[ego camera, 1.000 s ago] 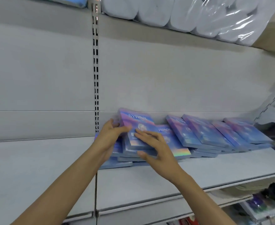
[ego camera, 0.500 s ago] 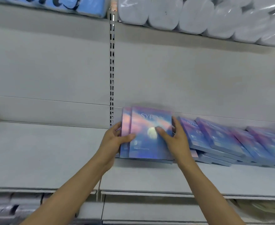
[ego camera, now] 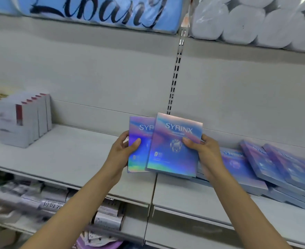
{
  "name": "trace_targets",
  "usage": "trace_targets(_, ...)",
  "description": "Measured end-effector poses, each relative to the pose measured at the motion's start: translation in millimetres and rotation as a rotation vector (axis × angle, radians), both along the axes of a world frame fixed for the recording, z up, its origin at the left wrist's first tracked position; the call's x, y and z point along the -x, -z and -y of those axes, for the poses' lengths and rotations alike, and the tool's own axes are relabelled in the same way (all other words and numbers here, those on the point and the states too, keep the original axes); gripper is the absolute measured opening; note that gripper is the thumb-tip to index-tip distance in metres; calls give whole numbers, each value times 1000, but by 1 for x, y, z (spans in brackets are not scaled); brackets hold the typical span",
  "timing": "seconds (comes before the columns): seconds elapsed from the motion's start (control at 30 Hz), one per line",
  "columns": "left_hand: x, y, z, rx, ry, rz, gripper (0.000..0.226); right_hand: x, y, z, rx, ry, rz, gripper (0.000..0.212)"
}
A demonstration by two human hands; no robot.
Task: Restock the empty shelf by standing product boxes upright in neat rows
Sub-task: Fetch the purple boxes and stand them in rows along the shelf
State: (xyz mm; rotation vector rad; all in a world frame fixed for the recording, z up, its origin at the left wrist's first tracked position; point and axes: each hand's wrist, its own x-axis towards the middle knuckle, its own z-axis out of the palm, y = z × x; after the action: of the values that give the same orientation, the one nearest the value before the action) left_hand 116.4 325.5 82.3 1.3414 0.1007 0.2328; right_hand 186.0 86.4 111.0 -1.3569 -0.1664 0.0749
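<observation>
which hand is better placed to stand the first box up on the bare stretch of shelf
Left, probably. The left hand grips the rear box on the side toward the bare shelf; the right hand holds the front box, nearer the flat pile.

The flat blue-violet cardboard boxes [ego camera: 175, 146] at frame centre carry a glossy, iridescent foil finish. The pale grey shelf board [ego camera: 72, 155] looks matt and smooth. Upper right, white rolls [ego camera: 256, 22] sit under shiny clear plastic wrap.

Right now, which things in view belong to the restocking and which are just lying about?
Part of the job:
two SYRINX boxes, one gripped in each hand
left hand
right hand
flat SYRINX boxes
shelf

Lying about:
white boxes
wrapped paper rolls
blue pack
</observation>
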Motion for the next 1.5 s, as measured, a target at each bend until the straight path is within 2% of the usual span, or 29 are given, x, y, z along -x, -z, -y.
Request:
trace_targets(0.17, -2, 6, -78, 33, -93, 17, 27, -9, 3, -60, -66, -3, -17, 31)
trace_targets(0.33, -7, 14, -178, -58, -150, -1, 19, -13, 17, -142, -42, 14, 28, 29)
trace_targets(0.47, -15, 25, -256, -90, -183, -24, 27, -12, 26, -200, 2, 31, 53, 30)
trace_targets(0.63, -44, 35, -322, -71, -188, -7, 16, -12, 33, -246, -19, 93, 35, 28)
trace_targets(0.87, -104, 48, -361, -63, -198, 24, 13, -12, 34, -271, -43, 149, 42, 30)
trace_targets(0.97, -119, 73, -366, -107, -189, -3, 19, -13, 38, -273, -43, 166, 46, 31)
trace_targets(1.07, -122, 94, -368, -158, -196, 7, 26, -16, 49, -270, -43, 181, 33, 35)
trace_targets(1.17, -122, 100, -373, -113, -201, 16, 27, -22, 59, -268, -50, 198, 16, 37)
trace_targets(1.27, -122, 102, -373, -120, -198, 36, 41, -28, 66, -268, -54, 214, 11, 37)
trace_targets(1.4, -121, 103, -370, -147, -206, 56, 37, -39, 70, -270, -32, 240, 3, 36)
trace_targets(1.5, -122, 105, -370, -168, -209, 43, 45, -52, 64, -273, -28, 252, 0, 36)
